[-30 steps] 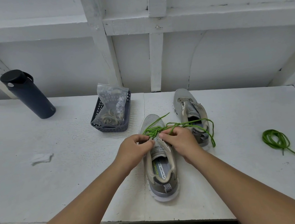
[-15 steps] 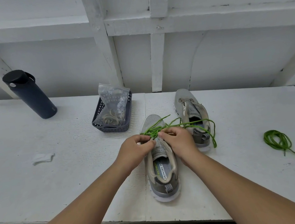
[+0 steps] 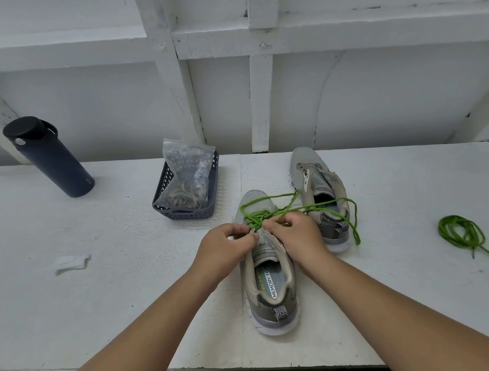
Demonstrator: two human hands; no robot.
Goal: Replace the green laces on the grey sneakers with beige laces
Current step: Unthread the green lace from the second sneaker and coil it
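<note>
Green lace (image 3: 273, 212) is still threaded through the near grey sneaker (image 3: 267, 277), which stands on the white table (image 3: 97, 293) with its heel toward the viewer. The loosened lace is bunched over the eyelets, and a long loop runs off to the right across the opening of the second grey sneaker (image 3: 320, 189), ending on the table beside that shoe's heel. The second sneaker stands just behind and to the right of the first and shows no lace in its eyelets. A separate coiled green lace (image 3: 460, 231) lies on the table well to the right, apart from both shoes.

Containers: a dark plastic basket (image 3: 189, 210) stands left of the sneakers, near the back wall. In it sits a clear plastic bag (image 3: 188, 173) holding beige laces (image 3: 184, 192), seen through the plastic. A dark bottle (image 3: 49, 157) with its cap on stands at the far left; its contents cannot be seen.

The lace bunch lies directly at the fingertips of both hands, over the sneaker's tongue. The left hand (image 3: 226, 248) has its fingers curled, thumb and forefinger closed together at the left side of the lacing. The right hand (image 3: 299, 234) is likewise curled, its fingers pinching a strand of the green lace at the right side. A crumpled scrap of paper (image 3: 70, 263) lies on the table at the left.
</note>
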